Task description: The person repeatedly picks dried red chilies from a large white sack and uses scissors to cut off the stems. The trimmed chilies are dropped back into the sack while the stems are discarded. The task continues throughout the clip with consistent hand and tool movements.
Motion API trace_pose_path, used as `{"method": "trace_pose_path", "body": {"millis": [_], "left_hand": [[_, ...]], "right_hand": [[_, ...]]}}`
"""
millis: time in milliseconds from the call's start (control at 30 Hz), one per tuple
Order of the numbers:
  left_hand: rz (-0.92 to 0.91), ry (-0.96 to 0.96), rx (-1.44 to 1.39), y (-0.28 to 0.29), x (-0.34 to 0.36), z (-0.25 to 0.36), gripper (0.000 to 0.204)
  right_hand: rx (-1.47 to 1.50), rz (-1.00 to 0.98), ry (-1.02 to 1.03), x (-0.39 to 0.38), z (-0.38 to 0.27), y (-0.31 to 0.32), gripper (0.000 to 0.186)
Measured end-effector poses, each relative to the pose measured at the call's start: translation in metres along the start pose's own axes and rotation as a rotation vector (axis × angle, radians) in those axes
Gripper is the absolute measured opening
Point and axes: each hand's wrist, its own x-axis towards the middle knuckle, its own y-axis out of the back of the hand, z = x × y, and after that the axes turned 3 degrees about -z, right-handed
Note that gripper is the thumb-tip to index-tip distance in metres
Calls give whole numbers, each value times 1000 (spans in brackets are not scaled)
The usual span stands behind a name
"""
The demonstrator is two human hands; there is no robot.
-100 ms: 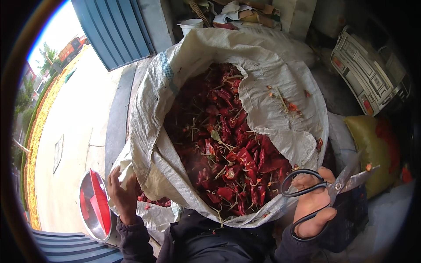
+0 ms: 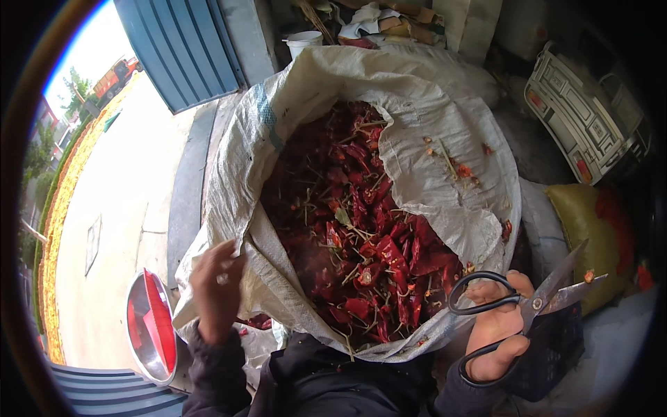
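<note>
A large white woven sack (image 2: 313, 76) full of dried red chillies with stems (image 2: 361, 264) fills the middle. My left hand (image 2: 219, 285) is raised against its left side, slightly blurred, fingers loosely bent and apart, with nothing visible in them. My right hand (image 2: 500, 326), at the sack's lower right, grips black-handled scissors (image 2: 535, 304) by the loops, blades spread and pointing right. A small reddish-orange bit (image 2: 589, 276) shows at the blades.
A steel bowl (image 2: 142, 326) with red pieces stands at lower left, beside pale paving. A blue ribbed metal door (image 2: 174, 48), a white bucket (image 2: 303, 43) and scrap material are at the back. A small white vehicle (image 2: 583, 111) and a yellow-green sack (image 2: 577, 236) lie to the right.
My left hand has moved up and to the right along the sack. The scissor blades have opened a little wider.
</note>
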Motion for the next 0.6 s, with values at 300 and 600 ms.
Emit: {"method": "trace_pose_path", "body": {"millis": [300, 600], "left_hand": [[-459, -482, 229, -108, 115, -7, 37], [-503, 44, -680, -64, 115, 14, 26]], "right_hand": [[-50, 78, -45, -15, -11, 3, 106], [133, -56, -314, -28, 1, 5, 109]]}}
